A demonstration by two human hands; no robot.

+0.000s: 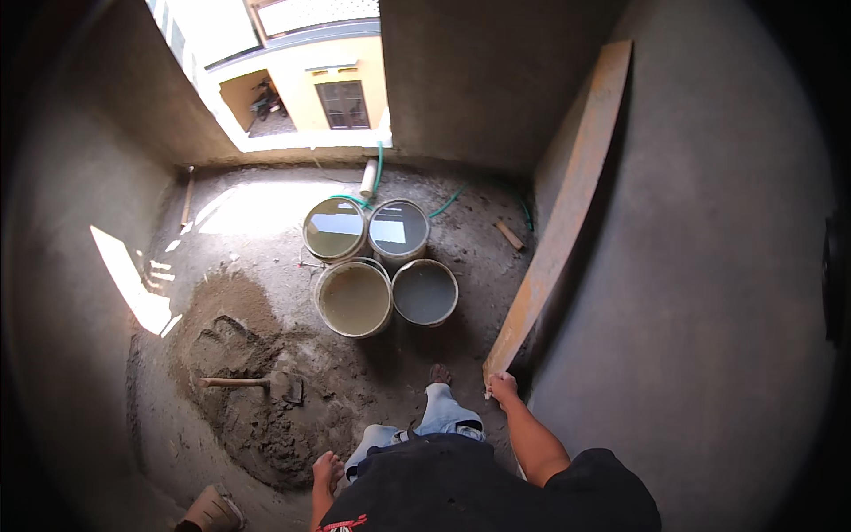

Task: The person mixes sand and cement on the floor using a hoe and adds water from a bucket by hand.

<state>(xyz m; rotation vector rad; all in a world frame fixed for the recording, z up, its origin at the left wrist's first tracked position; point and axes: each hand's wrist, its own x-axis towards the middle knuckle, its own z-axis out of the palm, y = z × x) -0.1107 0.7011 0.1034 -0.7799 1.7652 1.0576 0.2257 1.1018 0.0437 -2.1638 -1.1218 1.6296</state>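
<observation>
My right hand [502,386] is closed at the near, lower end of a long wooden plank [557,246]. A small pale object [488,395] pokes out of that fist; what it is cannot be made out. Whether the fist also touches the plank is unclear. The plank slants up along the right wall. Down by my left thigh hangs my left hand [327,469], its fingers curled and nothing visible in them. To its upper left, a hoe [234,382] with a wooden handle rests on a heap of wet mortar and sand [246,425], its blade dirty with mortar.
Ahead, several buckets stand grouped, including a murky brown one [354,298] and a grey one [425,292]. A green hose [379,166] runs behind them beside a pale cylinder [367,178]. A wood offcut [510,235] lies right. A tan object [214,509] sits lower left.
</observation>
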